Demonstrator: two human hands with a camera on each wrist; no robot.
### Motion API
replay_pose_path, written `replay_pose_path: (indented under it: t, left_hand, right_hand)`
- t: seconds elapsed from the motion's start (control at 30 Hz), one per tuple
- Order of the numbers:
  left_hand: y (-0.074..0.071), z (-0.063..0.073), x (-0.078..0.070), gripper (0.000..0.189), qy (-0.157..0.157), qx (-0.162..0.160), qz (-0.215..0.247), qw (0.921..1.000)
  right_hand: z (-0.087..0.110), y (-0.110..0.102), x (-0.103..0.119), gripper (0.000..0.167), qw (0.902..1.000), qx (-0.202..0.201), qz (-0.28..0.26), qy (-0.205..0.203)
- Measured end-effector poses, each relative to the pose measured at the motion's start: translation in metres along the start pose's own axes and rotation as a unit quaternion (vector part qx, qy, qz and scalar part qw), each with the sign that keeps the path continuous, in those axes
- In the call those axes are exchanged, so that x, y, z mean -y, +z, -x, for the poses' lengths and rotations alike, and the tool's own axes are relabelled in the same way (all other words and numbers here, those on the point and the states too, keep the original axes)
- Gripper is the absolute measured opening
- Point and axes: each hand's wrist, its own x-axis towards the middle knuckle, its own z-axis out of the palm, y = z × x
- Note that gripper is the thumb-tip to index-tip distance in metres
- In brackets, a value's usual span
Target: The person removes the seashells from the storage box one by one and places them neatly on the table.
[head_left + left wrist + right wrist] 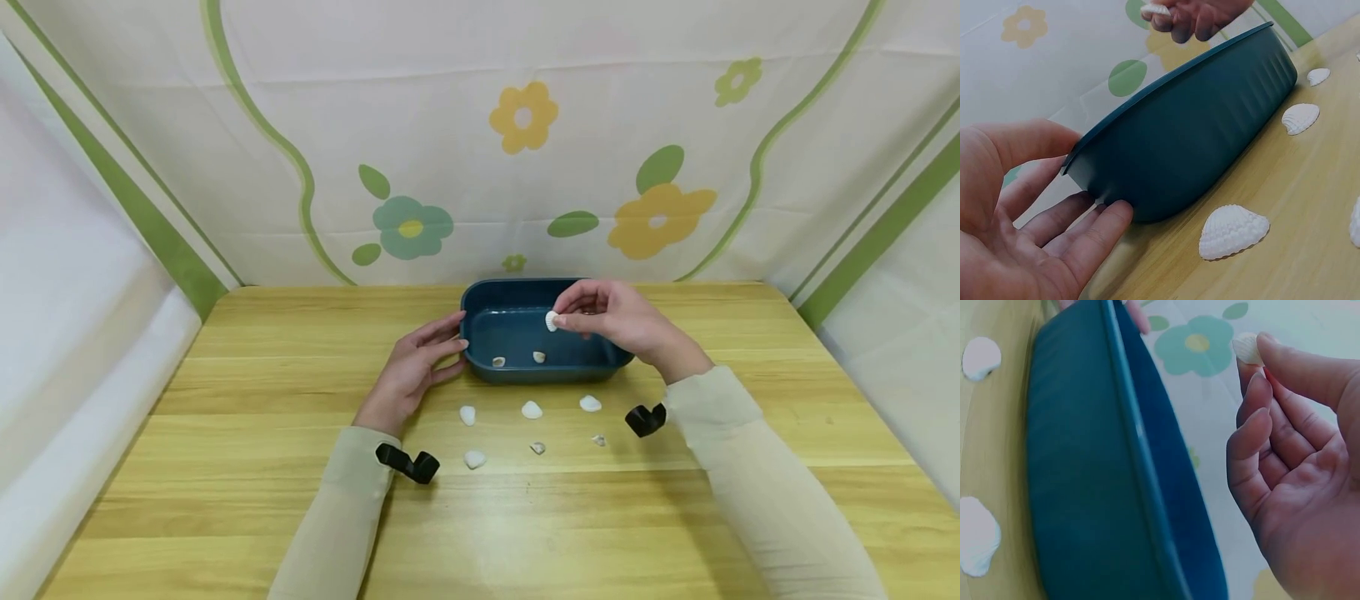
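Note:
My right hand [626,321] pinches a small white ribbed seashell [551,321] between thumb and fingertips, over the dark blue-green tray [547,375]. The right wrist view shows this seashell [1248,349] held above rim height, the other fingers loosely bent. Against the tray's left end rests my left hand [408,367], fingers spread; in the left wrist view its fingers [1100,234] touch the wall and rim. Two small shells lie inside near the front wall, one at the left [498,362] and one nearer the middle [539,357].
In front of the tray, white shells [532,409] lie in a row on the wooden table [262,500]. Closer to me are another white shell [475,459] and two smaller brownish pieces [537,447]. A flower-printed cloth [465,150] hangs just behind the tray.

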Motion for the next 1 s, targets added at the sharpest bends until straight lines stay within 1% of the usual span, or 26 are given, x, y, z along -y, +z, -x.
replay_pose_path:
  t: [0.17,0.4,0.6,0.77,1.0]
  left_hand:
    - [0.000,0.000,0.000,0.056,-0.005,-0.001,0.000,1.0000]
    - [-0.001,0.000,0.000,0.055,-0.008,-0.007,-0.005,0.9999]
    - [-0.001,0.000,0.001,0.054,-0.010,-0.008,-0.008,0.9999]
    - [-0.001,0.000,0.001,0.053,-0.008,-0.009,-0.010,0.9999]
    - [0.001,0.000,0.000,0.057,-0.002,-0.001,-0.001,1.0000]
  right_hand:
    - [0.006,0.000,0.007,0.022,1.0000,-0.005,0.003,-0.008]
    - [0.012,0.001,0.012,0.020,0.9999,-0.010,0.005,-0.013]
    - [0.017,0.007,0.015,0.020,0.9999,-0.006,-0.001,-0.015]
    - [0.024,0.024,0.015,0.015,0.9995,0.020,-0.014,-0.021]
    - [0.035,0.057,0.012,0.011,0.9958,0.078,0.009,-0.046]
